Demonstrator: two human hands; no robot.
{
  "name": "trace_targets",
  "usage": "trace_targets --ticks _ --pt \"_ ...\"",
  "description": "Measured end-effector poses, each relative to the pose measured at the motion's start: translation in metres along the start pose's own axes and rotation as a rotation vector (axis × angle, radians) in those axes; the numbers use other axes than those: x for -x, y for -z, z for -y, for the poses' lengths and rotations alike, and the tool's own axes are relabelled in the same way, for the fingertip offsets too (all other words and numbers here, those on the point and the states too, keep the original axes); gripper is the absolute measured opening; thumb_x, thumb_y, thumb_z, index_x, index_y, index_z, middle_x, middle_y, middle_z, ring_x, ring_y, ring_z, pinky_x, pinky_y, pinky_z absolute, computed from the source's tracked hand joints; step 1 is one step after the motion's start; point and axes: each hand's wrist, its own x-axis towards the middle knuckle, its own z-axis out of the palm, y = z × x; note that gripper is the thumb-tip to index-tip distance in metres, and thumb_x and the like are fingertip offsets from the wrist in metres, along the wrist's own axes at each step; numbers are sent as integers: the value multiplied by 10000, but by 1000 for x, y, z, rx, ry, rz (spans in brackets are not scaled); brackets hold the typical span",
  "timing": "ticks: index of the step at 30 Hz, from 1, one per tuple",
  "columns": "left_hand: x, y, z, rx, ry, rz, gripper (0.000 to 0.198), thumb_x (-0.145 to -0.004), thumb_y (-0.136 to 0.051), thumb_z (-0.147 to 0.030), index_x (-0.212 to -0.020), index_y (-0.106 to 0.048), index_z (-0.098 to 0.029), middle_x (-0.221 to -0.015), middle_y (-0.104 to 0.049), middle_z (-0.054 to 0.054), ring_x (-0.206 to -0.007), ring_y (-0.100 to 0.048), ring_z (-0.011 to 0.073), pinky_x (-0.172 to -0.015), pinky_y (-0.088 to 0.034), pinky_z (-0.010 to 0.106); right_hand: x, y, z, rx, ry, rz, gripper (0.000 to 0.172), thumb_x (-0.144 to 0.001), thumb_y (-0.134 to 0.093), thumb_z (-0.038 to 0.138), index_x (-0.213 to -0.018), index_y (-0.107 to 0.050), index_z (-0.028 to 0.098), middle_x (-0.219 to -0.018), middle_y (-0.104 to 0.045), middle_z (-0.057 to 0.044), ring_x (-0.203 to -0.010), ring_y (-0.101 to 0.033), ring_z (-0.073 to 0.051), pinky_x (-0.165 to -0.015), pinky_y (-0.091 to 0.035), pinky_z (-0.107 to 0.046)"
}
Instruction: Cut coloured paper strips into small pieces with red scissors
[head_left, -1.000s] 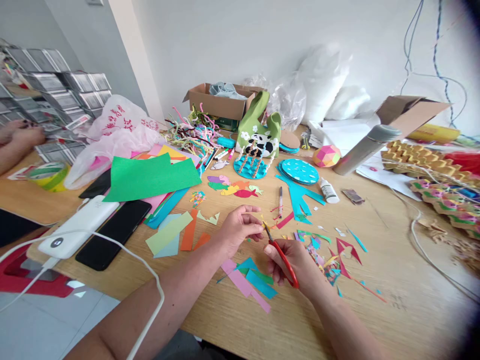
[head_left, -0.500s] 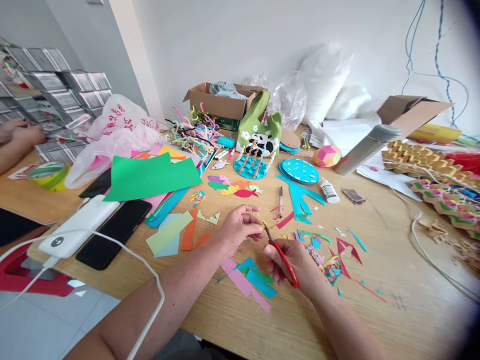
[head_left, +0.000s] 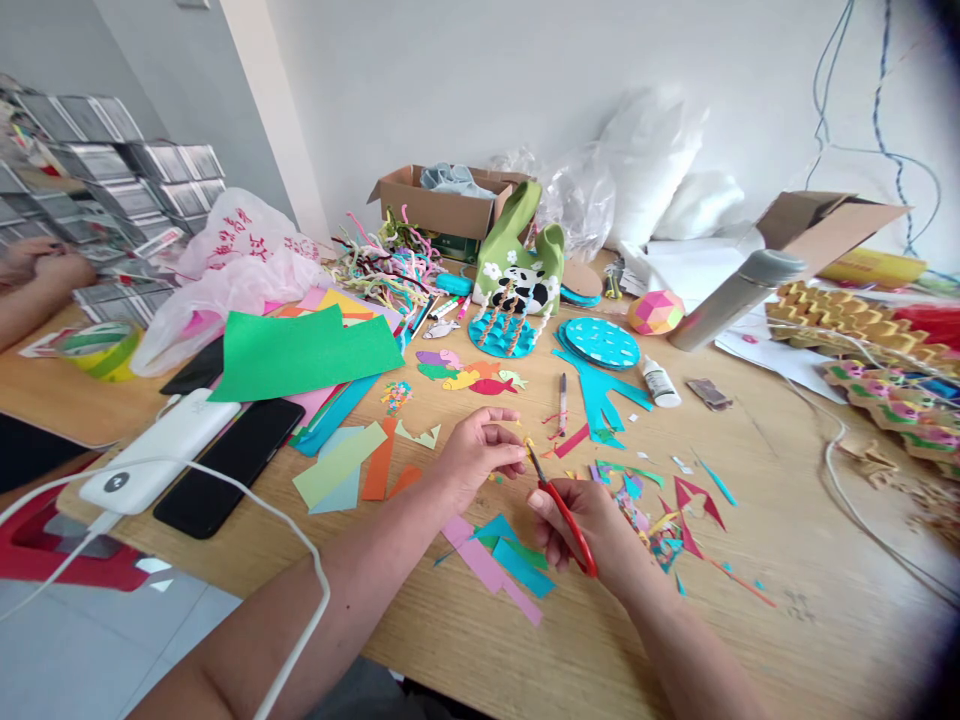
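Note:
My right hand (head_left: 564, 520) grips red-handled scissors (head_left: 571, 530), their dark blades pointing up and left. Close to the blade tips, my left hand (head_left: 486, 448) pinches a small yellow scrap of paper (head_left: 528, 443), mostly hidden by the fingers. Beyond the hands lie colourful paper fish (head_left: 491, 386) and a pile of tiny paper bits (head_left: 395, 397). Pink paper strips (head_left: 480, 560) and blue ones (head_left: 525, 568) rest below the hands. Right of the scissors, mixed paper offcuts (head_left: 660, 530) are scattered over the wooden table.
A white power bank (head_left: 150, 450) and black phone (head_left: 225, 470) sit at left, a white cable crossing over my left forearm. Green sheets (head_left: 307, 355), blue discs (head_left: 600, 343), a glue bottle (head_left: 660, 383) and a grey flask (head_left: 735, 300) stand around. Another person's hands (head_left: 52, 270) show far left.

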Motion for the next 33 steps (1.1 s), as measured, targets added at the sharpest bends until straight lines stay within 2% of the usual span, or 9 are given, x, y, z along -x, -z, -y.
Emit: trace_targets --ticks 5,11,22,29,33 --pt "-1 1 1 -58 -36 -19 463 -605 -666 -151 -1041 -508 -152 -690 -582 -12 -575 -544 97 -543 -411 230 1 -1 2 9 0 1 413 -670 -660 530 -577 -513 155 -437 -583 12 -314 -525 -89 -287 -372 -144" --pt "-1 1 -1 -140 -69 -61 411 -599 -669 -137 -994 -557 -153 -690 -592 -11 -664 -548 95 -673 -414 238 1 -2 3 9 -16 2 415 -664 -662 531 -575 -509 155 -433 -581 15 -310 -521 -84 -276 -343 -134" --pt "-3 3 4 -7 -62 3 431 -610 -686 -133 -1014 -537 -154 -678 -585 -22 -648 -561 86 -707 -426 238 2 0 2 13 14 15 433 -682 -640 548 -553 -501 158 -423 -568 17 -311 -524 -93 -286 -362 -153" --pt "-5 4 5 18 -53 -29 441 -592 -688 -114 -1003 -532 -153 -668 -591 -24 -625 -555 84 -671 -440 236 3 0 3 -13 -8 13 435 -664 -655 555 -556 -496 165 -426 -574 17 -308 -520 -95 -279 -335 -152" --pt "-7 5 6 0 -63 -95 433 -591 -688 -120 -991 -524 -147 -668 -587 -25 -624 -554 89 -659 -441 240 3 0 7 -5 47 -75 445 -653 -651 579 -550 -494 176 -427 -561 12 -328 -509 -105 -321 -362 -187"
